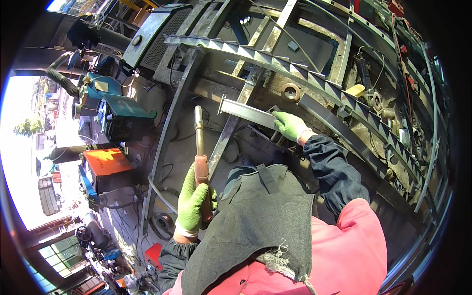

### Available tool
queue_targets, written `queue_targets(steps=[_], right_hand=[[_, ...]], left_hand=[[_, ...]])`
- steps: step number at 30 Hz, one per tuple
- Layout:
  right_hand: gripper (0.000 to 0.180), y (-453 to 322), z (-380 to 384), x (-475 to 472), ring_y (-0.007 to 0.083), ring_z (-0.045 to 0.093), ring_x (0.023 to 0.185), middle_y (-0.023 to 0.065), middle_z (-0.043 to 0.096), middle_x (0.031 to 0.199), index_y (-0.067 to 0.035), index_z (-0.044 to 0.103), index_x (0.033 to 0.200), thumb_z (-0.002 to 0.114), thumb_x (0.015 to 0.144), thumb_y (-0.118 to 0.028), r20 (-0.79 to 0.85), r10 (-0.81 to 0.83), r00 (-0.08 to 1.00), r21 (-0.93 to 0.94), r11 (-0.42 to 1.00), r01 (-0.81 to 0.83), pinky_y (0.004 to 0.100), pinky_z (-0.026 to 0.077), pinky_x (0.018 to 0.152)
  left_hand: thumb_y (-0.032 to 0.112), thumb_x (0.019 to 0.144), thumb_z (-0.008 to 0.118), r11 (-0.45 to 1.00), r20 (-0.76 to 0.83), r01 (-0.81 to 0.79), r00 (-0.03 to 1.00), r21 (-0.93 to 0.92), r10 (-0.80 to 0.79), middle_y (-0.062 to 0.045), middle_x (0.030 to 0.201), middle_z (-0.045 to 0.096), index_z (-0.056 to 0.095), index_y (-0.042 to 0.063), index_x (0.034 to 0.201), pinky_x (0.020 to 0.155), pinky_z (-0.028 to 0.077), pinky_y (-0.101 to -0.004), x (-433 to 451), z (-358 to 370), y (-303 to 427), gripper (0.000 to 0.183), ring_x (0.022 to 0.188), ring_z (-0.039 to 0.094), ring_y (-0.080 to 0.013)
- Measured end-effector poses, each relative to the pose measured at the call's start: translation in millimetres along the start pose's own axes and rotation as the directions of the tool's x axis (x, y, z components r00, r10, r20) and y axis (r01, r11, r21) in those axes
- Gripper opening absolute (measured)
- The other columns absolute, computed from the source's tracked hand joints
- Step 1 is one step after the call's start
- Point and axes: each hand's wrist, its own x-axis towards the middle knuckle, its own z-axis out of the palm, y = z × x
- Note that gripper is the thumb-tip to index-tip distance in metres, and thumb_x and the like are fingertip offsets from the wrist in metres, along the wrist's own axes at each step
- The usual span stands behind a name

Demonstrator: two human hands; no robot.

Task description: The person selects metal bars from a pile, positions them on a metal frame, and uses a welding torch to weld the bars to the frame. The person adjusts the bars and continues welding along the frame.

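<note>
In my gloved left hand (190, 204) I grip a MIG welding torch (201, 167) by its reddish handle, its brass-coloured neck pointing up and away from me. My gloved right hand (289, 126) holds the near end of a short, bright metal channel (249, 113). A thin cross plate (222, 104) stands at the channel's far end. That channel lies over a steel crossbar (223, 142) of the work frame; whether it rests on it I cannot tell. The torch nozzle is to the left of the channel, apart from it.
Beyond my hands runs a row of overlapping angled steel pieces (258, 55). A round metal ring (290, 92) and a steel bar (335, 131) lie to the right. Leftward stand an orange machine (110, 162) and a teal machine (125, 114), with cables (162, 191) on the floor.
</note>
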Motion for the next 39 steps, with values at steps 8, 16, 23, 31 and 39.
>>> queue_targets(steps=[8, 16, 23, 31, 39], right_hand=[[0.082, -11.8, 4.3, -7.4, 0.0444, 0.074, 0.123, 0.0219, 0.077, 0.139, -0.005, 0.06, 0.161, 0.089, 0.093, -0.041, -0.275, -0.154, 0.949, -0.203, 0.974, 0.099, 0.05, 0.06, 0.105], [0.102, -13.5, -0.2, -5.3, 0.0419, 0.073, 0.126, 0.0191, 0.075, 0.141, -0.007, 0.053, 0.167, 0.097, 0.082, -0.042, -0.177, -0.053, 0.983, -0.07, 0.997, 0.042, 0.0479, 0.058, 0.109], [0.114, 31.6, -39.3, -39.4, 0.0472, 0.065, 0.143, 0.0332, 0.066, 0.154, 0.001, 0.046, 0.172, 0.095, 0.081, -0.048, 0.09, 0.236, 0.967, 0.0, 0.971, -0.237, 0.0473, 0.052, 0.122], [0.093, 17.2, -32.5, -55.9, 0.0394, 0.072, 0.119, 0.0169, 0.075, 0.124, -0.009, 0.069, 0.146, 0.102, 0.071, -0.053, -0.02, 0.134, 0.991, -0.28, 0.95, -0.134, 0.0489, 0.057, 0.102], [0.076, 23.9, -15.3, -66.1, 0.0355, 0.069, 0.115, 0.0096, 0.071, 0.115, -0.015, 0.075, 0.133, 0.104, 0.067, -0.041, -0.231, -0.025, 0.973, -0.273, 0.961, -0.04, 0.049, 0.052, 0.1]], left_hand=[[0.02, 0.115, 0.067, 0.983, 0.012, 0.159, 0.987, 0.088, -0.161, -0.005, 0.101, 0.066, 0.041, 0.012, 0.177, 0.063, 0.054, -0.0296, 68.9, 15.0, -15.4, 0.067, 0.073, 0.063, -0.0134], [0.033, 0.115, 0.073, 0.956, -0.035, 0.219, 0.976, 0.197, -0.216, -0.002, 0.083, 0.061, 0.04, 0.012, 0.177, 0.058, 0.047, -0.0299, 118.1, 27.5, -35.9, 0.073, 0.064, 0.056, -0.0128], [0.036, 0.114, 0.074, 0.95, -0.107, 0.229, 0.972, 0.212, -0.21, 0.001, 0.078, 0.057, 0.047, 0.012, 0.171, 0.057, 0.046, -0.029, 108.5, 25.2, -27.2, 0.067, 0.062, 0.053, -0.0112], [0.036, 0.115, 0.071, 0.96, -0.145, 0.22, 0.97, 0.173, -0.196, 0.002, 0.082, 0.059, 0.047, 0.013, 0.171, 0.055, 0.047, -0.0269, 93.7, 7.9, -33.2, 0.065, 0.063, 0.057, -0.009], [0.031, 0.115, 0.071, 0.963, -0.21, 0.2, 0.964, 0.178, -0.162, 0.001, 0.086, 0.061, 0.043, 0.012, 0.174, 0.056, 0.049, -0.0259, 80.0, -4.4, -39.8, 0.068, 0.067, 0.059, -0.0089]])
